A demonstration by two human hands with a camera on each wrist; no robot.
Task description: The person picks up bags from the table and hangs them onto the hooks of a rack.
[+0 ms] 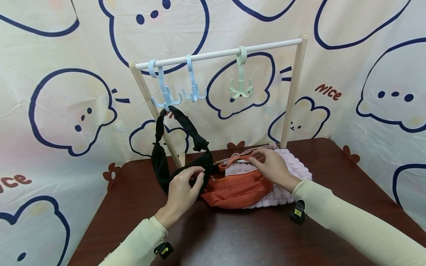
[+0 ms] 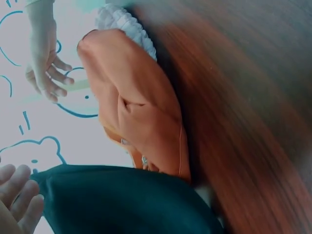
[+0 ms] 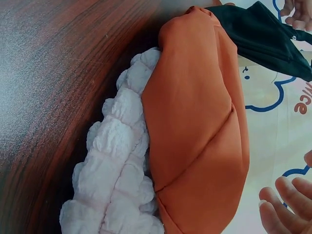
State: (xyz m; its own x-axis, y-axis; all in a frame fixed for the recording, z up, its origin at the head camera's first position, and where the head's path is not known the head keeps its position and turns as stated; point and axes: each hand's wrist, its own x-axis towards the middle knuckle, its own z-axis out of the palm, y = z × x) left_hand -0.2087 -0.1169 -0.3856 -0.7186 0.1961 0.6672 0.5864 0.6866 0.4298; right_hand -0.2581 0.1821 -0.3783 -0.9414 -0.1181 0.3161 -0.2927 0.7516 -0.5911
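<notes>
A black shoulder bag (image 1: pixel 161 168) hangs by its strap from the leftmost light-blue hook (image 1: pixel 166 96). My left hand (image 1: pixel 184 190) is in front of its lower part, fingers loosely bent; in the left wrist view those fingers (image 2: pixel 22 195) hold nothing. To its right, an orange bag (image 1: pixel 237 190) with a zipper lies against a pale pink puffy quilted bag (image 1: pixel 296 164) on the table. Above the orange bag hovers my right hand (image 1: pixel 271 166), near the orange strap (image 1: pixel 229 162). Its fingers (image 3: pixel 287 204) are relaxed and appear to grip nothing in the right wrist view.
A wooden rack with a white bar (image 1: pixel 213 55) stands at the back of the brown table (image 1: pixel 239 236). Another light-blue hook (image 1: pixel 194 83) and a pale green hook (image 1: pixel 241 79) hang from the bar. A patterned cloth (image 1: pixel 83 111) surrounds the table behind.
</notes>
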